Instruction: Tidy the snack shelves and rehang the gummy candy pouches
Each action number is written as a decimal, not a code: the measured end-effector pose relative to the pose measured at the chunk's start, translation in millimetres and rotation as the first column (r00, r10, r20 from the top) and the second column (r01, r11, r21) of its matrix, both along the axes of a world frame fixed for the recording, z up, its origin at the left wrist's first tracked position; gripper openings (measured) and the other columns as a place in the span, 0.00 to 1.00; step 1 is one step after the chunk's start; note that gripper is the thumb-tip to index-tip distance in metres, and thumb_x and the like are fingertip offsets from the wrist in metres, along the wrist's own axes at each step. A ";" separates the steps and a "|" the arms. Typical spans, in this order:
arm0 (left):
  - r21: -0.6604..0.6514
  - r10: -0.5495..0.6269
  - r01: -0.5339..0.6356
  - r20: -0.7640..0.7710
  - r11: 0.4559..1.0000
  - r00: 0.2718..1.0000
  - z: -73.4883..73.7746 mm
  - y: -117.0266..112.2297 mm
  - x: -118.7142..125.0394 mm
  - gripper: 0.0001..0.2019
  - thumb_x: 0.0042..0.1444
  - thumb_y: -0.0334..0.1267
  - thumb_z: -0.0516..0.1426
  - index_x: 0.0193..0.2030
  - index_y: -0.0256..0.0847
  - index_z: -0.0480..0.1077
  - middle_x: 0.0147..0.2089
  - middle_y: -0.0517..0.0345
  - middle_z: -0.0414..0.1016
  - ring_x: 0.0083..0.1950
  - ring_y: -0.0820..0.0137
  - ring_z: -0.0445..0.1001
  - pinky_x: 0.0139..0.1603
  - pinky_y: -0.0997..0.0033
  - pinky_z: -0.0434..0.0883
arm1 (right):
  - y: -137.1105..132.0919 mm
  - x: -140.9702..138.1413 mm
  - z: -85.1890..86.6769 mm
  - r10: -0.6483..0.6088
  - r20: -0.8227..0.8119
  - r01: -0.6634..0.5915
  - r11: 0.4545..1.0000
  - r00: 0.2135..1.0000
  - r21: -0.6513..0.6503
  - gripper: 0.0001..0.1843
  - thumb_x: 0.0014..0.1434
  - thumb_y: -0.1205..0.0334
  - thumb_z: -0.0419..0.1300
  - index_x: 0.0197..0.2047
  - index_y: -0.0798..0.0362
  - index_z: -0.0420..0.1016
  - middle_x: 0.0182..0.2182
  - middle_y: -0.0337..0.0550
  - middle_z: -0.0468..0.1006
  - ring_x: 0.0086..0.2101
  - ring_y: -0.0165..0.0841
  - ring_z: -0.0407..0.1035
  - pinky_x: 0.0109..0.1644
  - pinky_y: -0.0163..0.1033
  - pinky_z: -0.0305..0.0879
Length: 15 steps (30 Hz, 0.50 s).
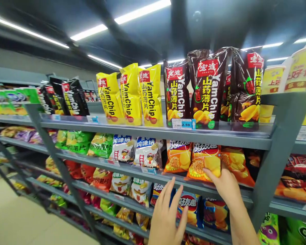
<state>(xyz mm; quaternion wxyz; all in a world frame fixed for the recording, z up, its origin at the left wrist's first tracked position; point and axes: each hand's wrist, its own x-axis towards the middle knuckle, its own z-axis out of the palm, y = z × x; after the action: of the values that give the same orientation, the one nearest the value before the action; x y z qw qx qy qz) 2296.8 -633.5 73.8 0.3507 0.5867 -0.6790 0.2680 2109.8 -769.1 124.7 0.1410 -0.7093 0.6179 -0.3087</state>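
Observation:
On the second shelf from the top, my right hand [228,187] grips the right edge of an orange chip bag [205,160]. Its thumb lies across the front of the bag, and the other fingers are partly hidden at the side. A similar orange chip bag [178,156] stands just to the left, and another orange bag [236,163] is behind my right hand. Lower and to the left, my left hand [167,211] is raised with its fingers spread, holding nothing. Behind it are blue chip bags [190,207] on the shelf below.
Yellow YamChip bags [127,95] and dark brown YamChip bags [206,88] stand on the top shelf [153,131]. White bags with a chicken picture [148,153] sit left of the orange ones. A grey shelf post [277,156] rises right of my right hand.

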 end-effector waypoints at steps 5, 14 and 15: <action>-0.032 0.120 -0.129 -0.205 0.991 0.971 31.9 -79.5 14.2 0.29 0.66 0.45 0.53 0.67 0.28 0.57 0.65 0.30 0.64 0.67 0.48 0.65 0.62 0.43 0.70 | -1.6 -4.9 -10.5 -0.069 0.007 0.070 0.996 0.998 -0.052 0.48 0.58 0.24 0.52 0.64 0.58 0.62 0.39 0.53 0.79 0.43 0.50 0.75 0.42 0.43 0.67; 0.274 0.260 -0.096 -0.660 0.957 0.705 61.5 -134.7 24.9 0.49 0.59 0.50 0.60 0.76 0.37 0.35 0.67 0.32 0.64 0.63 0.42 0.70 0.56 0.46 0.73 | -11.0 -25.2 -17.6 -0.082 0.085 0.088 0.993 0.993 -0.073 0.39 0.61 0.24 0.44 0.41 0.53 0.75 0.29 0.49 0.78 0.33 0.45 0.74 0.32 0.38 0.63; 0.243 0.267 -0.134 -0.677 0.961 0.686 60.0 -133.6 24.4 0.47 0.60 0.51 0.60 0.76 0.38 0.36 0.69 0.33 0.62 0.64 0.42 0.69 0.57 0.45 0.72 | -10.6 -29.0 -20.0 -0.121 0.092 0.131 0.985 0.988 -0.110 0.38 0.62 0.26 0.44 0.35 0.54 0.74 0.25 0.50 0.76 0.29 0.43 0.73 0.30 0.38 0.61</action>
<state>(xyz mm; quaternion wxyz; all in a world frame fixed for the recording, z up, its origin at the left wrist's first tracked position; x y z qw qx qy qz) 2321.2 -767.1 133.8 0.4983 0.7435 -0.4461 0.0007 2080.8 -779.7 104.6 0.1059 -0.6621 0.6360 -0.3820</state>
